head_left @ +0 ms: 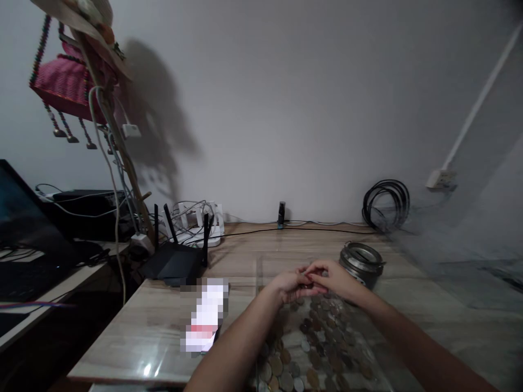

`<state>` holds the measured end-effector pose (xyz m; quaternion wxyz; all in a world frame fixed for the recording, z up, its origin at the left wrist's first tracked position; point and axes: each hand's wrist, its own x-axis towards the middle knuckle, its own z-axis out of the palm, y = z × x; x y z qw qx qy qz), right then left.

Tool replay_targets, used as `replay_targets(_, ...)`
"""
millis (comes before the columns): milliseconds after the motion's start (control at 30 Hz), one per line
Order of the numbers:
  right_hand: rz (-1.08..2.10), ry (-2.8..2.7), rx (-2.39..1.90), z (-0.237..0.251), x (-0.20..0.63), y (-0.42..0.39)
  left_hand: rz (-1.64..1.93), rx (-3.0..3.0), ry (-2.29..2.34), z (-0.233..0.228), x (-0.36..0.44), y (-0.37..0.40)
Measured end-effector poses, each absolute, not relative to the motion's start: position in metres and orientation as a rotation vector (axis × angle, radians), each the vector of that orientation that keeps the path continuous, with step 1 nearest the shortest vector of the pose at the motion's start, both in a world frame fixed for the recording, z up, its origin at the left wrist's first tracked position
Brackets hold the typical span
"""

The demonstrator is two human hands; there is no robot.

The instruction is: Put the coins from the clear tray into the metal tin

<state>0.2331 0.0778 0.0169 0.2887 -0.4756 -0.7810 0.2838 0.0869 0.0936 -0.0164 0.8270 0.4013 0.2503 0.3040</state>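
Low in the middle of the frame, the left hand (pixel 289 284) and the right hand (pixel 333 277) meet fingertip to fingertip above a spread of coins (pixel 310 348) lying on the worktop (pixel 147 332). Each grip is narrow — fingers pinched together around something small and dark between them, too small to tell what. The coins fan out from under the hands toward the bottom edge, silver and brownish ones mixed.

Just right of the right hand stands a round metal tin (pixel 362 263) with a slotted lid. Left of the hands lies a blurred white object (pixel 205 316), and beyond it a black router (pixel 176 260) with upright antennas. A coil of black cable (pixel 386 204) leans against the wall at right — in the upper left hangs a pink woven bag (pixel 65 81).
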Motion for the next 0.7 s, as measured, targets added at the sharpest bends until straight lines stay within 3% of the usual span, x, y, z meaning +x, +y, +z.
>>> replay_targets(67, 0.688, -1.999, -1.312, 0.027, 0.249, 0.077, 0.608, 0.802, 0.52, -0.016, 0.086, 0.094)
replay_targets(267, 0.056, -1.601, -1.825, 0.057, 0.315, 0.094, 0.653, 0.683, 0.567, -0.019, 0.083, 0.099)
replay_targets(433, 0.017, -1.763, -1.996, 0.056, 0.339, 0.109, 0.704, 0.743, 0.653, -0.018, 0.084, 0.097)
replay_targets(600, -0.156, -1.822, -1.788, 0.05, 0.312, 0.09, 0.728, 0.808, 0.627, -0.012, 0.084, 0.092)
replay_targets(700, 0.117, -2.048, -1.529, 0.04, 0.271, 0.071, 0.718, 0.824, 0.577, -0.012, 0.084, 0.091)
